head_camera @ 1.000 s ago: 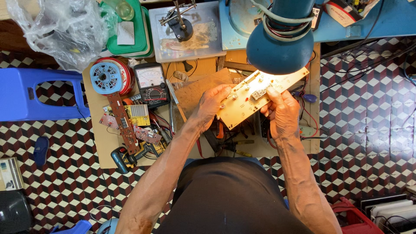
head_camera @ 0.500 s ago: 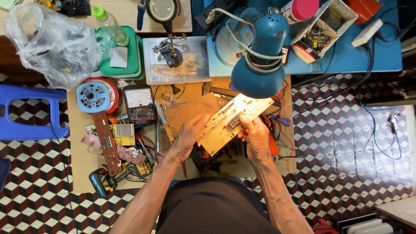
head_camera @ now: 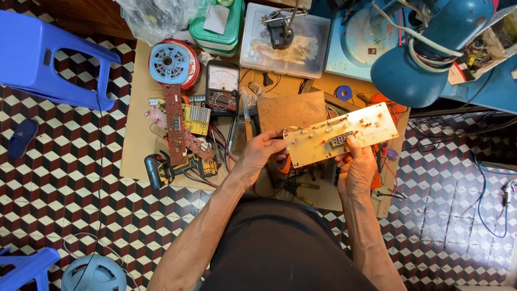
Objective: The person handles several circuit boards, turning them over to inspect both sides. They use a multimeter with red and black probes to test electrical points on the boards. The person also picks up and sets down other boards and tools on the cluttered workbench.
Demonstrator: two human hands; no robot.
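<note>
Nearest the camera: the person's dark-clothed lap, both forearms reaching forward over a checkered tile floor [head_camera: 81, 205]. The left hand [head_camera: 261, 153] is closed on the left end of a long pale circuit board [head_camera: 336, 134], fingers curled round its edge. The right hand [head_camera: 355, 167] grips the board from below near its middle, thumb pressed beside a small dark number display [head_camera: 342, 139]. The board is held tilted above a low brown table [head_camera: 137, 134], right end higher.

Left of the hands, on the table: a cordless drill [head_camera: 161, 168], a reddish strip board [head_camera: 175, 121], a yellow board [head_camera: 196, 118]. Beyond: a black dial meter [head_camera: 222, 86], a blue wire spool [head_camera: 169, 62], a clear plastic box [head_camera: 285, 40]. Farther right, a blue desk lamp [head_camera: 420, 59] hangs over the work. A blue plastic stool [head_camera: 43, 59] stands at far left.
</note>
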